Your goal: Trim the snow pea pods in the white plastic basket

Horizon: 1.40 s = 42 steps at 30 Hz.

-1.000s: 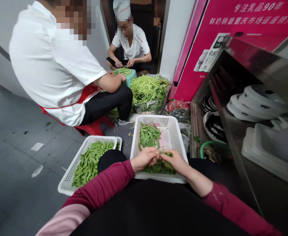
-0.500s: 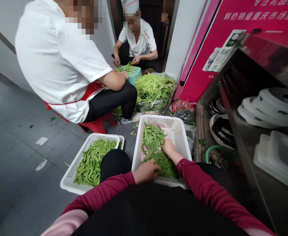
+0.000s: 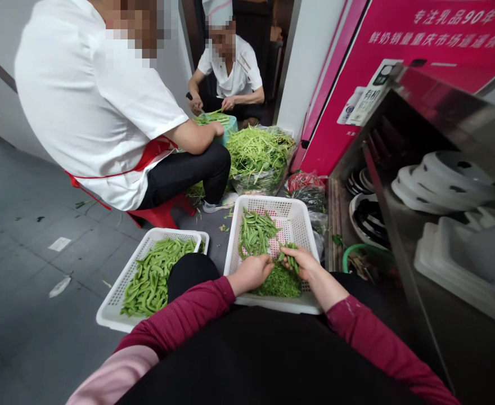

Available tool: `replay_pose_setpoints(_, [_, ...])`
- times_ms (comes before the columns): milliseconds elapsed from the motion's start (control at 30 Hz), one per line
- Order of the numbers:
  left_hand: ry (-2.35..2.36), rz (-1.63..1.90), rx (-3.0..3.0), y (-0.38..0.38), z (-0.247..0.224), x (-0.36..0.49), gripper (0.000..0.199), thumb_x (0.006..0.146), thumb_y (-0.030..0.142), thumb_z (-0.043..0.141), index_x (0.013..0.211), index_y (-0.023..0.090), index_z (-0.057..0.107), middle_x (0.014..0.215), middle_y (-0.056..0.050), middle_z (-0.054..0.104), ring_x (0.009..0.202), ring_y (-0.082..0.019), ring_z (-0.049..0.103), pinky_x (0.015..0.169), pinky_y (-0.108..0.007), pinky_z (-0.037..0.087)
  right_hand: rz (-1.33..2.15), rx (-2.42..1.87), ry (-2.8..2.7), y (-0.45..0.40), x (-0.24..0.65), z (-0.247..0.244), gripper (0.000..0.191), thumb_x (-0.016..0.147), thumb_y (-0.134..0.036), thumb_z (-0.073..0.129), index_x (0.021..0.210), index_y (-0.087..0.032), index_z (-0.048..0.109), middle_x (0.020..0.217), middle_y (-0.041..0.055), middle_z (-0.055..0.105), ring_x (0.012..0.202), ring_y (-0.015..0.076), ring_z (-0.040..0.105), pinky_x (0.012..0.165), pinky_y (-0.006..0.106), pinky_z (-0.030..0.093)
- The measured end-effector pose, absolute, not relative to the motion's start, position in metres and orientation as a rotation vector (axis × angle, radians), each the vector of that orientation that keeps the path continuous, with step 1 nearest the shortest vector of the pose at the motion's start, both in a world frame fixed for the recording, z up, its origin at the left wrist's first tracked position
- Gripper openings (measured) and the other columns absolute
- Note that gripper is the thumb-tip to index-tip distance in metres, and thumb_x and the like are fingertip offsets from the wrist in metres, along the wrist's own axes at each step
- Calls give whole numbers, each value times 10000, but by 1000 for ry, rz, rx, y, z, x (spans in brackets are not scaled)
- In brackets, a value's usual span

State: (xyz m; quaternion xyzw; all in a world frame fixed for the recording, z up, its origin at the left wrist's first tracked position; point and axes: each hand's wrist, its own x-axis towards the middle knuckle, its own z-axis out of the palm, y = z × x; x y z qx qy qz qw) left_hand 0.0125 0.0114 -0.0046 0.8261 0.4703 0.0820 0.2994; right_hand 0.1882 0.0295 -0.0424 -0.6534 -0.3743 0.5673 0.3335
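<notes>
Over the near half of a white perforated basket (image 3: 313, 225), my right hand (image 3: 304, 263) is closed around several green pea pods (image 3: 290, 257). My left hand (image 3: 252, 273) is just to their left, fingertips pinched together; what they hold, if anything, is too small to make out. Beyond my hands, a loose pile of pods (image 3: 256, 232) lies in the basket's far left part. Fine green trimmings (image 3: 279, 282) cover the near end beneath my hands. A second white basket (image 3: 112, 306), full of pods (image 3: 152, 281), stands to the left, partly hidden by my knee.
A person in white (image 3: 91, 107) sits on a red stool (image 3: 163, 212) at the left. Another person (image 3: 237, 67) crouches behind a heap of greens (image 3: 258, 152). At the right are a metal shelf with white dishes (image 3: 445, 180) and a green-rimmed container (image 3: 351, 253).
My right hand has lifted from the pod pile with several pods in it. My left hand has risen slightly from the trimmings. The view has shifted a little to the right.
</notes>
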Motion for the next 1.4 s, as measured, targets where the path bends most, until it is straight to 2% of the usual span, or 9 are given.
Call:
replay_pose_setpoints(300, [1102, 199, 2464, 5, 12, 25, 226, 865, 244, 318, 848, 151, 523, 804, -62, 588, 744, -151, 568, 689, -252, 430, 1636, -1323, -518, 3, 176, -7, 218, 566, -222, 721, 669, -155, 541, 486, -28, 561, 381, 72, 478, 344, 176, 351])
replay_pose_setpoints(533, [990, 128, 2551, 2, 20, 20, 166, 803, 212, 383, 762, 152, 532, 739, -54, 590, 676, -148, 557, 655, -250, 431, 1616, -1299, -695, -10, 175, 2, 307, 513, -240, 750, 754, -142, 587, 582, -28, 575, 438, 69, 486, 387, 185, 382])
replay_pose_setpoints(667, [1236, 223, 2415, 23, 18, 2, 187, 791, 177, 361, 765, 154, 545, 703, -40, 579, 666, -141, 544, 642, -239, 418, 1697, -1336, -865, -26, 184, 8, 320, 524, -258, 746, 776, -142, 587, 559, -34, 553, 409, 68, 457, 370, 196, 378])
replay_pose_setpoints(800, [1332, 94, 2383, 33, 19, -11, 245, 782, 169, 384, 974, 141, 533, 863, -71, 570, 751, -158, 554, 698, -261, 428, 1755, -1360, -801, -35, 195, 9, 326, 543, -276, 733, 797, -141, 580, 602, -4, 582, 447, 83, 479, 378, 201, 385])
replay_pose_setpoints(933, [1112, 80, 2598, 14, 29, 2, 465, 782, 253, 448, 1231, 176, 351, 1115, -110, 463, 872, -191, 542, 690, -276, 446, 1767, -1357, -789, -35, 198, 5, 317, 562, -287, 714, 805, -137, 578, 636, 6, 584, 467, 82, 480, 382, 195, 369])
replay_pose_setpoints(1067, [833, -47, 2753, 4, 37, 17, 220, 841, 246, 349, 876, 150, 544, 805, -77, 539, 693, -167, 551, 594, -267, 431, 1850, -1413, -1061, -32, 198, 10, 274, 612, -316, 660, 808, -149, 568, 623, -12, 555, 475, 86, 461, 395, 199, 349])
replay_pose_setpoints(1200, [639, 11, 2535, 12, 41, 17, 180, 750, 213, 446, 584, 147, 470, 578, -11, 478, 518, -108, 459, 510, -227, 365, 1522, -1519, -1764, -27, 199, 24, 200, 586, -316, 674, 681, -174, 570, 541, -45, 493, 520, 101, 444, 480, 218, 349])
replay_pose_setpoints(1300, [686, 246, 1982, 17, 41, 19, 240, 772, 259, 386, 554, 160, 386, 472, 37, 365, 425, -70, 355, 445, -198, 310, 1222, -1442, -1873, -24, 194, 28, 178, 640, -347, 640, 678, -194, 558, 580, -41, 513, 586, 116, 470, 555, 231, 368])
replay_pose_setpoints(1400, [850, 480, 1442, 15, 30, 25, 284, 822, 344, 269, 621, 173, 373, 459, 66, 299, 368, -59, 285, 377, -184, 254, 1239, -1407, -1463, -14, 185, 14, 225, 739, -431, 526, 739, -205, 524, 534, -45, 491, 493, 108, 468, 513, 236, 391])
